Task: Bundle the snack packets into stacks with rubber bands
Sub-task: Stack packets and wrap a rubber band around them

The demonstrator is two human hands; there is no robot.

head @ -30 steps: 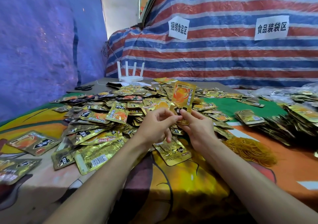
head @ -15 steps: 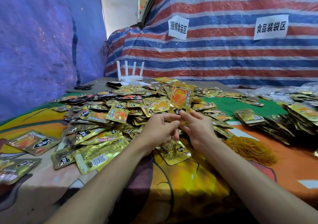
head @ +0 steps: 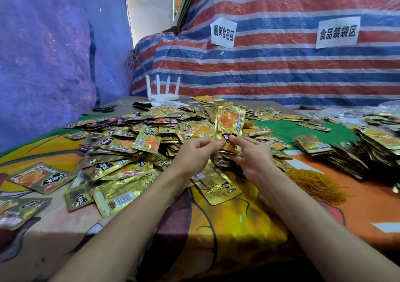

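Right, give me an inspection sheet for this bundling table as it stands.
Surface: colourful printed cloth, largely covered with packets.
Job's things: loose heap of gold snack packets left and centre; stacked packets at right; yellow rubber bands heaped beside the right forearm; one held packet upright.
Clutter: black scissors and a white router at the far edge.
Grippers: left hand and right hand both pinch the held packet's lower end.
Cables: thin wire by the striped tarp's left edge.
Surroundings: blue tarp left, striped tarp behind, bearing two paper signs.

Snack packets [head: 147,140] too many to count; one rubber-band pile [head: 318,184]; two paper signs [head: 223,33]; one router [head: 163,96]; one scissors [head: 104,108]
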